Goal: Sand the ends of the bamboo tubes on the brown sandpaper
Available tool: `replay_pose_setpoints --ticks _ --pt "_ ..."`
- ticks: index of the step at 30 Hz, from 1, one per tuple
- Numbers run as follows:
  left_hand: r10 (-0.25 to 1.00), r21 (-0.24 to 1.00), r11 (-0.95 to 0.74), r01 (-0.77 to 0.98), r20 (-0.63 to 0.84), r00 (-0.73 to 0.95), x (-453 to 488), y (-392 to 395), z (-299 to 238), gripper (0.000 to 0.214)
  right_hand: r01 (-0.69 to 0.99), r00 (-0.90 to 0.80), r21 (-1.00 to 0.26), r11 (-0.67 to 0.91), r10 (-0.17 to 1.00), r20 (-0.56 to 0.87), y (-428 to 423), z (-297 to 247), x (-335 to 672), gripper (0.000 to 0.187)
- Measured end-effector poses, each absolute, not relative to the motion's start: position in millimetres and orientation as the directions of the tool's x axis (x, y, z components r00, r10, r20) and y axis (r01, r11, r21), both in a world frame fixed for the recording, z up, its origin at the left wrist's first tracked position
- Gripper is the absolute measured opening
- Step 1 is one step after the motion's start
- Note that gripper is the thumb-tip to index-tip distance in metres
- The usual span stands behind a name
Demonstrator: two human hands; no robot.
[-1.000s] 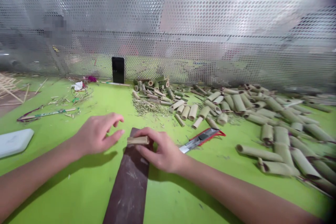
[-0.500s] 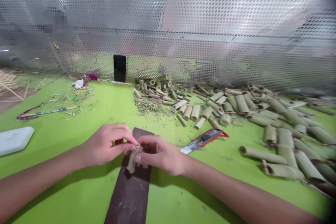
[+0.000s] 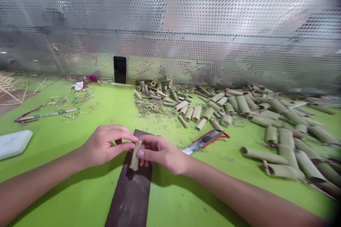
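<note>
A short piece of bamboo stands nearly upright over a long dark brown strip that lies on the green table. My left hand pinches its upper end between thumb and fingers. My right hand grips the same piece from the other side, fingers curled round it. Both hands meet at the far end of the strip.
A red-handled utility knife lies just right of my hands. Many cut bamboo tubes are heaped to the right and back. A black phone leans on the perforated metal screen. A white block lies at left.
My left hand came over from the table and took hold of the bamboo piece. The piece turned from lying flat across the strip to standing nearly upright between both hands.
</note>
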State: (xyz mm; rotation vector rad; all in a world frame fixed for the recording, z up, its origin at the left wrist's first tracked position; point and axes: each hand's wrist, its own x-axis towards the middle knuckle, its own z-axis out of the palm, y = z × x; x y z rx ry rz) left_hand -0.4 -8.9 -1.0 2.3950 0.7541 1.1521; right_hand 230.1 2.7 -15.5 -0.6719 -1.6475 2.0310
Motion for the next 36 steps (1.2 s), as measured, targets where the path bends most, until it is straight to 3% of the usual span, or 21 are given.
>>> replay_pose_setpoints --ticks 9,18,25,30,33,36 --pt "0.487 0.419 -0.869 0.264 0.628 0.607 -5.5 -4.1 -2.7 0.010 0.010 -0.783 -0.982 -0.190 0.609 -0.126 2.3 -13.2 229.6 0.038" --pt "0.515 0.385 -0.853 0.353 0.507 0.691 -5.5 -8.7 -6.8 0.006 0.052 -0.779 -0.986 -0.160 0.611 -0.140 2.9 -17.8 229.8 0.050" --pt "0.526 0.396 -0.847 0.355 0.527 0.668 -2.9 -8.7 -3.8 0.012 0.038 -0.758 -0.993 -0.113 0.644 -0.102 0.6 -13.7 227.4 0.049" --pt "0.528 0.385 -0.847 0.367 0.523 0.670 -7.8 -6.8 -2.9 0.010 -0.071 -0.628 -0.979 -0.191 0.771 -0.105 15.5 -21.4 234.5 0.048" --pt "0.579 0.361 -0.815 0.453 0.526 0.623 -23.3 6.9 -6.4 0.010 -0.188 -0.526 -0.947 -0.259 0.841 -0.126 27.3 -23.9 241.5 0.049" --pt "0.706 0.286 -0.677 0.678 0.512 0.489 -44.3 28.5 -11.6 0.020 -0.193 -0.540 -0.943 -0.272 0.831 -0.129 29.8 -21.8 243.9 0.048"
